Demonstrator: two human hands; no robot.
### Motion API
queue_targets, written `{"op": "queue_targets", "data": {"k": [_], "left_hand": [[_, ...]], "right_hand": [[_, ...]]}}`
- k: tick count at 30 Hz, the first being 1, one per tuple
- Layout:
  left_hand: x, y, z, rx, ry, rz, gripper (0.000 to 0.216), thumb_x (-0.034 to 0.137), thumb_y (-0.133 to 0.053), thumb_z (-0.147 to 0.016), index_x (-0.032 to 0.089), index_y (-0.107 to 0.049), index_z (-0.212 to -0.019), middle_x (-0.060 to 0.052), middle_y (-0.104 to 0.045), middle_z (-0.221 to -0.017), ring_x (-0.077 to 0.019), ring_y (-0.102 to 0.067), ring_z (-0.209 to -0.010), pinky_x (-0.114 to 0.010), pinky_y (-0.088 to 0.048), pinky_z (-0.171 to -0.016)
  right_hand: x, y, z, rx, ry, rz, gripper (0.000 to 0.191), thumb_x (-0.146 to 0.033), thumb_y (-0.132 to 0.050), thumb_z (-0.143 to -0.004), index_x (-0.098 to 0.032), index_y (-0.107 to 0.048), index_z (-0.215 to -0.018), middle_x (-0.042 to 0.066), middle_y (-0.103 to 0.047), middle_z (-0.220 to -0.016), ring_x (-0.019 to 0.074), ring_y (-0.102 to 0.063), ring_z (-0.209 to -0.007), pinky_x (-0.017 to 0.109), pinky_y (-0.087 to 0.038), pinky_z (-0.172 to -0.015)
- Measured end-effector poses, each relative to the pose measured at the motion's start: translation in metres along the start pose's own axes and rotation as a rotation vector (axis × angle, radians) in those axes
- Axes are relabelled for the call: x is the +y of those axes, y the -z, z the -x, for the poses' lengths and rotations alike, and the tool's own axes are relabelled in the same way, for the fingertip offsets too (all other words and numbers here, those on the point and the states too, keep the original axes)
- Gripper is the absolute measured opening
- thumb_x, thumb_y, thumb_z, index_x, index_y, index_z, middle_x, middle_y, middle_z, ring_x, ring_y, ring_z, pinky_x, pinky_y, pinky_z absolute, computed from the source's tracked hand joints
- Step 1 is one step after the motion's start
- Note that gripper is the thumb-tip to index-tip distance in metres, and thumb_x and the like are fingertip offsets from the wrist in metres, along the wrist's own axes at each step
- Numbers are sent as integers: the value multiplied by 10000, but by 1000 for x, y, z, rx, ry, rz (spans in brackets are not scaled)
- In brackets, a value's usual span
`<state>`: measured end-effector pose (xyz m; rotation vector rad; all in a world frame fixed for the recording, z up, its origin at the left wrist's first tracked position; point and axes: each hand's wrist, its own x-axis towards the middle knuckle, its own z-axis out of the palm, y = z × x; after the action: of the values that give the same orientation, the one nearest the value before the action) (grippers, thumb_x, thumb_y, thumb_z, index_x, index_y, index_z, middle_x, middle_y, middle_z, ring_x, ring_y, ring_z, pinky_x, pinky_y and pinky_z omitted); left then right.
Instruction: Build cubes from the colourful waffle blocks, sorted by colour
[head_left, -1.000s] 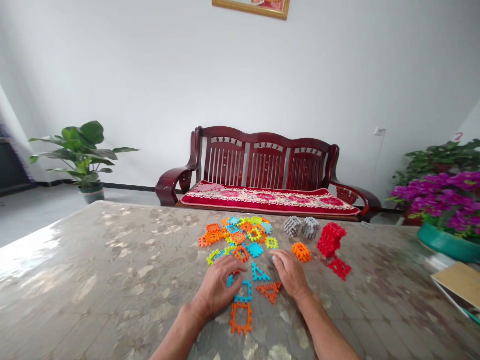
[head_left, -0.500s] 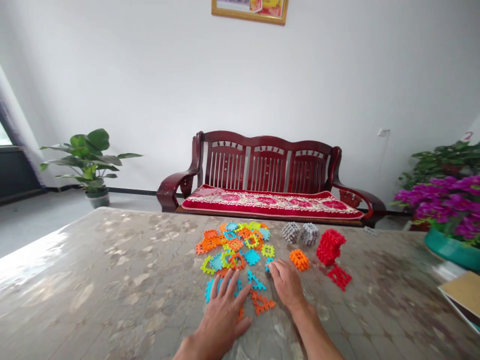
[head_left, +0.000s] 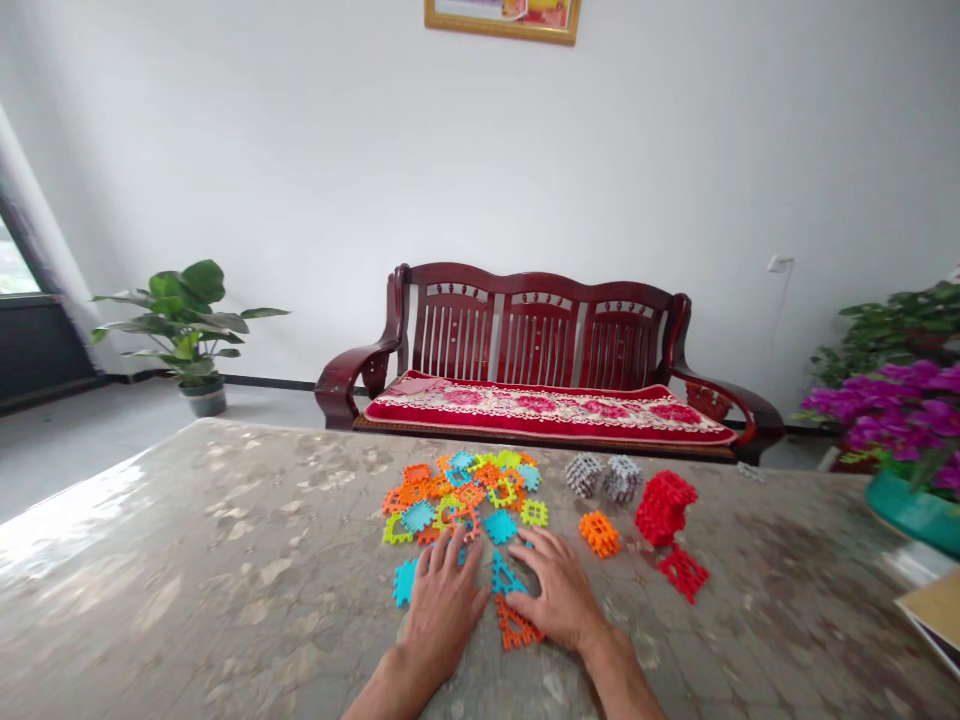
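Observation:
My left hand (head_left: 445,602) rests palm down on the near side of a heap of interlocking plastic tiles, its fingers spread. It partly covers a blue square tile (head_left: 405,582). Across from it, my right hand (head_left: 561,588) lies with fingers apart at the edge of a blue triangular tile (head_left: 505,574) and an orange triangular tile (head_left: 516,624). What lies under its fingertips is mostly hidden. Just beyond both hands is another blue square tile (head_left: 499,527), with a green square tile (head_left: 534,513) to its right. Neither hand visibly grips anything.
Right of the heap stand an orange tile cube (head_left: 599,535), two grey tile solids (head_left: 583,475) and a red tile shape (head_left: 664,508) with a flat red piece (head_left: 684,573). Purple flowers in a teal pot (head_left: 915,510) are at the right. A wooden bench (head_left: 536,320) stands behind the table (head_left: 247,580).
My right hand has shifted nearer and left, its fingers spreading over the triangular tiles. My left hand has drawn its thumb in. The near blue and orange tiles have moved slightly left.

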<state>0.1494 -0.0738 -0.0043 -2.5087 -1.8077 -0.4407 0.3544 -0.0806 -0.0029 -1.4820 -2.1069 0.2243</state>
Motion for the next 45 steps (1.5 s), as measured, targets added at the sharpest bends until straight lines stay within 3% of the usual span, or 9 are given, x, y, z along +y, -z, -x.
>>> {"op": "queue_targets", "data": {"k": [6, 11, 14, 18, 22, 28, 37, 41, 45], "left_hand": [[1, 22, -24, -12, -68, 63, 371, 244, -470, -917, 319, -630, -1243, -60, -604, -1350, -264, -564, -1178, -452, -446, -985], [4, 31, -77, 10, -167, 177, 327, 334, -415, -959, 286, -681, -1143, -61, -663, -1232, -232, -584, -1118, -408, -434, -990], [9, 24, -127, 10, -178, 176, 393, 374, -394, -964, 259, -635, -1253, -87, -585, -1387, -262, -509, -1285, -445, -363, -1099], [17, 2, -188, -135, -167, 116, 589, 516, -395, -939, 234, -459, -1452, -132, -359, -1584, -337, -255, -1482, -544, -193, -1192], [20, -22, -222, -233, -182, 122, 616, 573, -370, -923, 259, -462, -1445, -156, -434, -1533, -370, -360, -1427, -627, -291, -1112], [21, -33, -213, -262, -247, 143, 566, 564, -389, -920, 298, -476, -1413, -125, -468, -1505, -330, -407, -1399, -587, -310, -1113], [28, -15, -167, -263, -277, 213, 576, 524, -436, -926, 296, -438, -1455, -109, -474, -1506, -291, -454, -1374, -481, -372, -1120], [-8, 6, -156, -171, -136, 231, 555, 459, -372, -966, 249, -410, -1478, -108, -421, -1548, -242, -365, -1437, -411, -286, -1187], [-74, 25, -140, -86, 116, 206, 509, 423, -332, -978, 251, -444, -1444, -116, -396, -1559, -299, -258, -1481, -550, -203, -1194]], "right_hand": [[7, -8, -3, 161, -124, -22, 329, -194, -562, -825, -278, -712, -1105, 52, -681, -1229, 253, -609, -1153, 421, -466, -1014], [17, -13, -4, 313, -209, 16, 335, -200, -496, -863, -261, -707, -1116, 72, -679, -1220, 260, -609, -1158, 430, -463, -1027], [21, -19, -4, 299, -223, 59, 377, -319, -557, -881, -252, -659, -1238, 91, -599, -1364, 293, -539, -1273, 460, -428, -1078], [31, -31, 0, 251, -199, 90, 438, -429, -560, -903, -274, -617, -1309, 79, -529, -1453, 311, -482, -1344, 477, -413, -1101], [43, -43, 2, 271, -196, 92, 451, -447, -540, -916, -306, -588, -1342, 58, -518, -1466, 304, -494, -1337, 464, -441, -1082], [49, -49, 0, 304, -226, 62, 454, -458, -497, -933, -299, -575, -1352, 64, -551, -1433, 298, -528, -1304, 444, -477, -1034], [44, -36, -5, 355, -276, -43, 431, -431, -391, -977, -229, -599, -1295, 91, -591, -1368, 249, -535, -1283, 419, -447, -1071], [47, -34, -6, 356, -280, -55, 443, -456, -394, -968, -215, -622, -1261, 108, -592, -1358, 259, -529, -1281, 444, -428, -1087], [48, -32, -8, 336, -264, -76, 455, -483, -406, -954, -206, -651, -1218, 117, -609, -1326, 271, -533, -1265, 466, -416, -1091]]}}
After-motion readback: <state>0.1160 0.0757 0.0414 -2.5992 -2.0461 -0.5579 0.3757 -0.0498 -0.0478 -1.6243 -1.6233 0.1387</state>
